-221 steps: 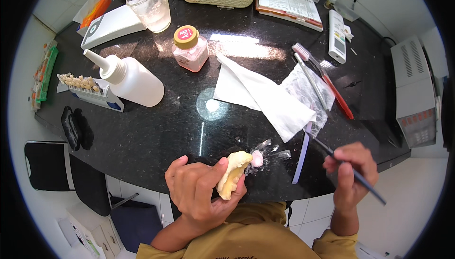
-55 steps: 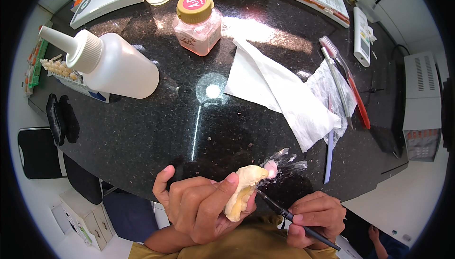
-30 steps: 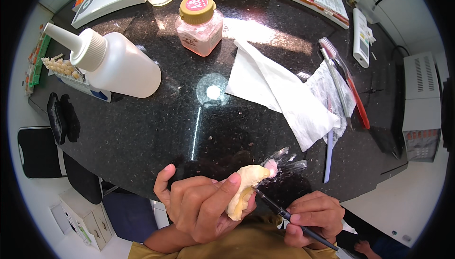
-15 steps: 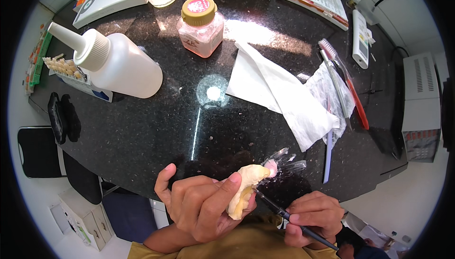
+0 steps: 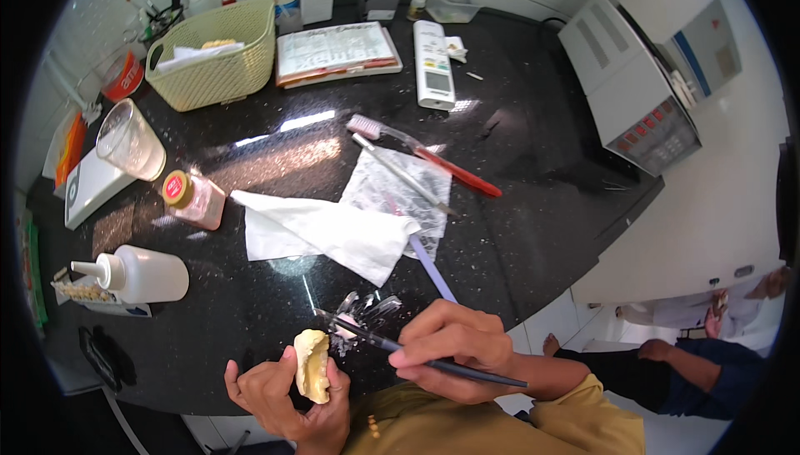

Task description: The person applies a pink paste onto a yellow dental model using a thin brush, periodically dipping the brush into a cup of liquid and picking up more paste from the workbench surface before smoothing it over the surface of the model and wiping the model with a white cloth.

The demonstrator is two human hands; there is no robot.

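My left hand holds a cream-coloured plaster dental cast upright between thumb and fingers, above the counter's front edge. In my right hand is a slim black-handled tool, gripped like a pen. Its thin tip lies to the left, over the counter beside a small pink lump, and stands apart from the cast. Whether that tip is a brush or a blade is too small to tell. Clear, glossy smears surround the lump.
Beyond lie a white cloth, a red-handled toothbrush and a lilac stick. At left stand a white squeeze bottle, a jar of pink powder and a glass. Another person sits at right.
The view has swung to the right. My right hand has moved the tool's tip from the cast to the pink lump. The cast is now turned more upright in my left hand.
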